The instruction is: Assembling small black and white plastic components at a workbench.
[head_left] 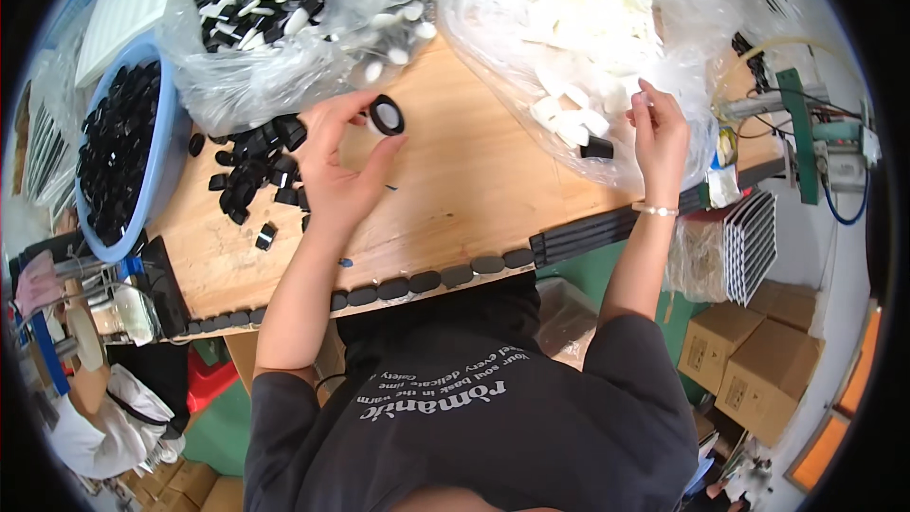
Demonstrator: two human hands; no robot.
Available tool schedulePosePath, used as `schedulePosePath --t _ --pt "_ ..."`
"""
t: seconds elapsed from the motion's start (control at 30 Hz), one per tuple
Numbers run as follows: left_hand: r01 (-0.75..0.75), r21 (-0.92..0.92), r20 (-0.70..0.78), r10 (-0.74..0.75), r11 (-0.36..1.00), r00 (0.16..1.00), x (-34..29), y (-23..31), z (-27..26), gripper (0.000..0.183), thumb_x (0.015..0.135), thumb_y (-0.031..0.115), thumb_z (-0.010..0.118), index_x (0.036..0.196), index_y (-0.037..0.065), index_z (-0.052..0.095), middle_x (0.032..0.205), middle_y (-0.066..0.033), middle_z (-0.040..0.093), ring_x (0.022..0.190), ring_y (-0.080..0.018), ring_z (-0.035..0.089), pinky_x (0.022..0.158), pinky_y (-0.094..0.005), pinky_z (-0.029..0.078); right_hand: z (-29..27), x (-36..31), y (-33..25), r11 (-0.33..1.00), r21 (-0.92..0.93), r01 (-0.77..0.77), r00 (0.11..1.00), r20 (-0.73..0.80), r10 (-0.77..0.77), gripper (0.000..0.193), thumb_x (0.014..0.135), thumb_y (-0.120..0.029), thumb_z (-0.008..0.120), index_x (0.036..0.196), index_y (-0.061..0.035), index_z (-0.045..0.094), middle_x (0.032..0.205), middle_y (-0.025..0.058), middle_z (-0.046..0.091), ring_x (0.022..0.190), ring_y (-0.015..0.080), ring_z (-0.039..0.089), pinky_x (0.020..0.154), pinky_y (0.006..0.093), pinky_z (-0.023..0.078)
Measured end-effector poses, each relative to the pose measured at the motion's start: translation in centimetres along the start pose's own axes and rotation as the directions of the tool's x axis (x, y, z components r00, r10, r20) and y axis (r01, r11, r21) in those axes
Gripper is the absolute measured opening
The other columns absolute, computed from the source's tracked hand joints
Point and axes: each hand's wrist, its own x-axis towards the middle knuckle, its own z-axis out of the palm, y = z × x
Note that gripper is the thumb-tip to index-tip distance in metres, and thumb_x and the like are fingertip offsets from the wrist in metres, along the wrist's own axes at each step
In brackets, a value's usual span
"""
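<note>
My left hand [343,147] is raised above the table. Its thumb and fingers pinch a black oval cap [387,116] whose pale inside shows. Over a clear plastic bag of white pieces [597,9], my right hand [657,128] has its thumb and index finger pressed together. Whatever lies between those fingertips is too small to tell against the white. A single black cap [596,147] rests at the near edge of the bag, beside the right hand. Loose black caps [248,171] are heaped on the table left of my left hand.
A blue basin [169,152] of black parts stands at the left. Another plastic bag [237,85] holds mixed black and white pieces at the back. Black oval pads [427,281] line the wooden table's [455,190] front edge. Cardboard boxes [763,374] sit lower right; another person [104,422] is lower left.
</note>
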Motion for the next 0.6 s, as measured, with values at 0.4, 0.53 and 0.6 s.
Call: schedulePosePath --t 0.4,0.53,0.6 --pt "-0.179 0.154 -0.079 0.192 0.972 0.978 -0.5 0.9 0.6 0.047 0.059 -0.001 0.082 0.102 0.002 0.062 0.096 -0.0104 0.063 0.091 -0.0281 0.058 0.080 -0.0357 0.048 9.1 -6.2 -17.3 0.665 0.713 0.223 0.961 -0.048 -0.271 0.019 0.076 0.005 0.073 0.092 0.0004 0.063 0.077 0.0032 0.065 0.062 0.0057 0.055 0.056 0.0182 0.044" --pt "-0.218 0.184 -0.100 0.239 0.958 0.966 -0.3 1.2 0.5 0.047 0.058 -0.001 0.082 0.100 0.002 0.063 0.094 -0.0094 0.064 0.091 -0.0285 0.058 0.079 -0.0361 0.048 9.7 -6.0 -18.0 0.692 0.616 0.377 0.926 -0.252 -0.280 0.020 0.074 0.005 0.075 0.088 -0.0014 0.062 0.073 0.0037 0.065 0.059 0.0058 0.054 0.052 0.0185 0.041" --pt "-0.240 0.201 -0.101 0.264 0.950 0.959 -0.3 1.3 0.5 0.046 0.058 -0.001 0.082 0.100 0.001 0.063 0.094 -0.0091 0.064 0.091 -0.0285 0.058 0.079 -0.0361 0.048 9.9 -5.9 -17.9 0.690 0.612 0.386 0.922 -0.264 -0.282 0.020 0.074 0.004 0.076 0.088 -0.0015 0.062 0.074 0.0040 0.065 0.058 0.0057 0.053 0.052 0.0187 0.041"
